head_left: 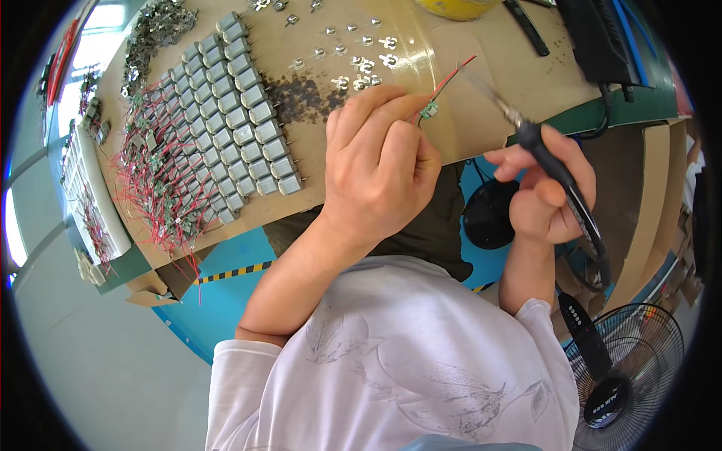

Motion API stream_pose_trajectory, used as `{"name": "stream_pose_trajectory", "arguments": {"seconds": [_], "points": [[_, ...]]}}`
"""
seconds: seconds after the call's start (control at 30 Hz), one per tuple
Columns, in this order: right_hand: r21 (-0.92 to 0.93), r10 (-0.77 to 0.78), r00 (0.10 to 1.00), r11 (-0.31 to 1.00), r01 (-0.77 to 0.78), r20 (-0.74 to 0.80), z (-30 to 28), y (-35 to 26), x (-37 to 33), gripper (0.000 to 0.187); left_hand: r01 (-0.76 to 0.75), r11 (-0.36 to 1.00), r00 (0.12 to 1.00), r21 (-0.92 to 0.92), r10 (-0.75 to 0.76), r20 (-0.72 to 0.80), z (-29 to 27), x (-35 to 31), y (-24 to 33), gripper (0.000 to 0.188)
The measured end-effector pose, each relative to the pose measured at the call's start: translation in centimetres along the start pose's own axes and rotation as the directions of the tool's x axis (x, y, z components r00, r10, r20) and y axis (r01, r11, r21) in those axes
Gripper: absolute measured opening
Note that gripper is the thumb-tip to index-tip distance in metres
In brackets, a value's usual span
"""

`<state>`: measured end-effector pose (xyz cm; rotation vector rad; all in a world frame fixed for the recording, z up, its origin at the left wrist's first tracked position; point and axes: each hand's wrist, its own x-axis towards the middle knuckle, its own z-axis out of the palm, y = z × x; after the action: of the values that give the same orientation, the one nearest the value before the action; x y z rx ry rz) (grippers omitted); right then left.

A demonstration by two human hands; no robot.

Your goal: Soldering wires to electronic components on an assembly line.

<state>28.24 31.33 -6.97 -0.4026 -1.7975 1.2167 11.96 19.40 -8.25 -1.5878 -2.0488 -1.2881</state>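
Observation:
Between the fingertips of my left hand [376,165], a small green circuit board [429,111] is pinched above the table. A red and a dark wire [455,74] run up from it to the right. My right hand [541,203] grips a soldering iron [549,158] by its black handle, its tip tilted up and left near the wires but apart from the board. Left of my left hand stand rows of grey square metal-cased parts [226,113], with red wires [162,188] and small green boards along their left side. Small shiny metal pieces [365,66] lie beyond my left hand.
A dark stained patch [301,98] marks the brown tabletop. At the far left lies a heap of metal bits [158,30]. A black box-shaped device [602,45] and a black pen-shaped tool [528,28] are at the far right. A fan [632,376] stands low right.

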Motion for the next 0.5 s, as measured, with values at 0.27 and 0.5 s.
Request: {"name": "stream_pose_trajectory", "arguments": {"seconds": [0.27,0.5], "points": [[-0.046,-0.015,0.995,0.999,0.020,0.094,-0.4,-1.5,-0.7,0.030,0.015,0.999,1.000,-0.034,-0.016,-0.012,0.2,0.1,0.0,0.021],[-0.133,-0.037,0.993,0.990,0.051,0.108,0.1,-1.2,-0.9,0.021,0.058,0.998,0.998,0.000,-0.058,-0.005,-0.1,0.2,0.1,0.022]]}}
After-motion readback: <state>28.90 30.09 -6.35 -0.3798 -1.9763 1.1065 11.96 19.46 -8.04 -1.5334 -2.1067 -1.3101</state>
